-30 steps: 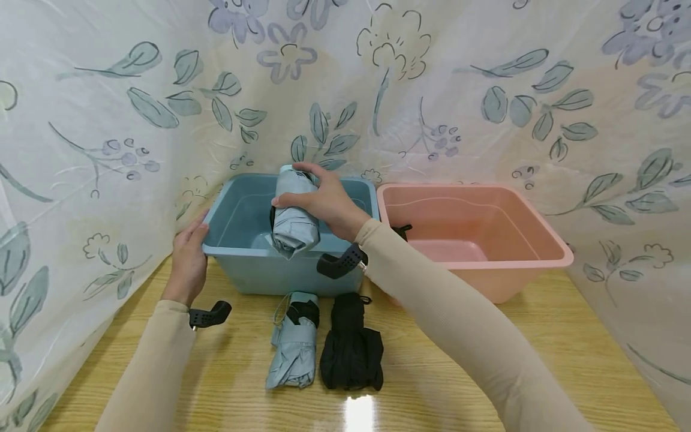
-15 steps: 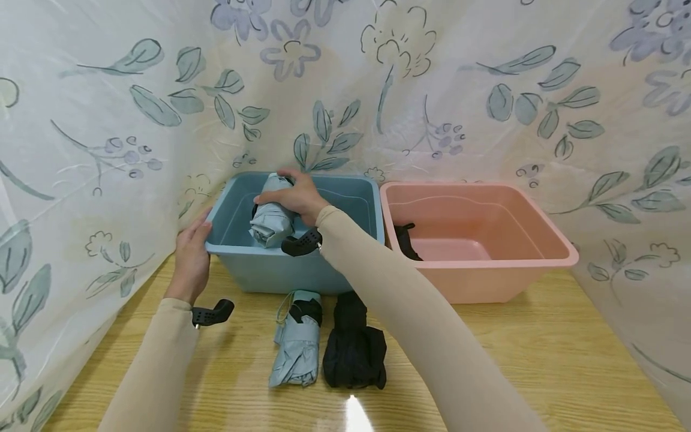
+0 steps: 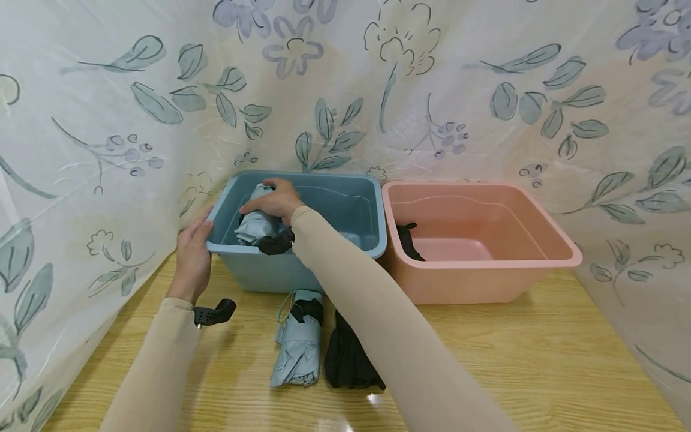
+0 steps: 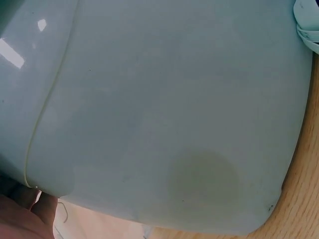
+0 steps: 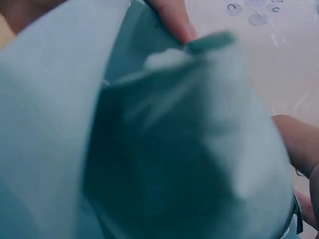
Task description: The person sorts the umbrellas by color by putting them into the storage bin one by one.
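My right hand grips a folded light-blue umbrella inside the left half of the blue bin. In the right wrist view the umbrella's pale fabric fills most of the picture, blurred, with fingers at its right side. My left hand holds the bin's left rim, the thumb near the front corner. The left wrist view shows the bin's outer wall close up. On the table before the bin lie a second light-blue folded umbrella and a black folded umbrella, partly hidden by my right sleeve.
A pink bin stands directly right of the blue one. Inside it, against its left wall, a black fabric item shows in part. The wooden table runs up to a floral-patterned sheet behind and at both sides.
My right hand has carried the light-blue umbrella from above the blue bin's front rim leftward and down into the bin. The left hand stays on the rim.
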`<state>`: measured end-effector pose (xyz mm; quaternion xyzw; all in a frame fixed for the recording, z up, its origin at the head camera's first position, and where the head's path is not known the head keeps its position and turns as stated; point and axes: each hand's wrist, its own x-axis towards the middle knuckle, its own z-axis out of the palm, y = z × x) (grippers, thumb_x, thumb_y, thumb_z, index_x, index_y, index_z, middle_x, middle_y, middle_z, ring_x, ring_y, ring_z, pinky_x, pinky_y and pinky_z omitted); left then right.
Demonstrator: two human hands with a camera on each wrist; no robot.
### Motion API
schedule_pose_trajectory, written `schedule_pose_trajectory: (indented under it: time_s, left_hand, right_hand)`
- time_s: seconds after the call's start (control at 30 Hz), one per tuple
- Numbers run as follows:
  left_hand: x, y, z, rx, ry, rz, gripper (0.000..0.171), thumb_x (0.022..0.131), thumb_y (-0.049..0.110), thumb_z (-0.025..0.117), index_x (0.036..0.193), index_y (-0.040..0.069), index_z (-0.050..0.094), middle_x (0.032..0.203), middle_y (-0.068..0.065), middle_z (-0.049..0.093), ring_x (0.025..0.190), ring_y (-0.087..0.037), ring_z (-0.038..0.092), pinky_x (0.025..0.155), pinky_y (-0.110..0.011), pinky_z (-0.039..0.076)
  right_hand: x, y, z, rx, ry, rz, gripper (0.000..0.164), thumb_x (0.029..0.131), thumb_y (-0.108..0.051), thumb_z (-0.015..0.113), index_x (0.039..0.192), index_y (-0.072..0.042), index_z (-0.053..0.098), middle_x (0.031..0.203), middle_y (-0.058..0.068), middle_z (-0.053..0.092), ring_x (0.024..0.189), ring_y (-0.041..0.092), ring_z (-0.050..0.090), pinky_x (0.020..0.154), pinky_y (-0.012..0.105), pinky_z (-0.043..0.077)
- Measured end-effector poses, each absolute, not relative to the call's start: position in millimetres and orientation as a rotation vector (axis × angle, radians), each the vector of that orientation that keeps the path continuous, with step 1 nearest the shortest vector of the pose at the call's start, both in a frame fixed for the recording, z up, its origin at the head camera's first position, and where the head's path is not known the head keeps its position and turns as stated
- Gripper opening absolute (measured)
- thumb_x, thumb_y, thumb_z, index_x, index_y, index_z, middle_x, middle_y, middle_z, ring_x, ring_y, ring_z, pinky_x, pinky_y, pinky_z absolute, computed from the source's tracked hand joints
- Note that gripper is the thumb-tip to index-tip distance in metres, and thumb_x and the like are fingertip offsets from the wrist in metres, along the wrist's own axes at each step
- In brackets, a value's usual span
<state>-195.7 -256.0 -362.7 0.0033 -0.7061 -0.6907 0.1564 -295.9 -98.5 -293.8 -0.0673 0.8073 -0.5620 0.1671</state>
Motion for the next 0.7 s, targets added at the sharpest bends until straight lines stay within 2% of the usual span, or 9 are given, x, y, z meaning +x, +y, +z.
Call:
schedule_pose_trajectory:
  time_s: [0.23, 0.43, 0.7]
  left_hand:
    - [-195, -256, -363, 0.009, -2.003, -1.987, 0.051, 0.112, 0.022, 0.030, 0.159, 0.003, 0.029, 0.166, -0.016, 0.023, 0.151, -0.031, 0.022, 0.123, -0.047, 0.015]
    - [-197, -255, -363, -0.002, -1.983, -1.981, 0.050, 0.111, 0.020, 0.030, 0.158, 0.002, 0.032, 0.165, -0.016, 0.025, 0.151, -0.029, 0.023, 0.124, -0.045, 0.016]
    - [-198, -255, -363, 0.008, -1.965, -1.992, 0.050, 0.111, 0.018, 0.029, 0.157, 0.001, 0.032, 0.165, -0.016, 0.025, 0.151, -0.029, 0.024, 0.124, -0.045, 0.016]
  right_hand:
    - [-295, -116, -300, -0.184, 2.320, -1.514, 0.078, 0.077, -0.020, 0.091, 0.147, -0.021, 0.055, 0.141, 0.005, 0.055, 0.110, 0.022, 0.058, 0.092, 0.036, 0.052]
    - [-291, -124, -302, -0.225, 2.284, -1.480, 0.077, 0.079, -0.018, 0.089, 0.147, -0.017, 0.054, 0.142, 0.007, 0.054, 0.116, 0.021, 0.056, 0.098, 0.036, 0.049]
    - [-294, -125, -303, -0.257, 2.241, -1.399, 0.079, 0.083, -0.018, 0.085, 0.153, -0.015, 0.047, 0.153, 0.007, 0.045, 0.130, 0.021, 0.049, 0.106, 0.038, 0.046]
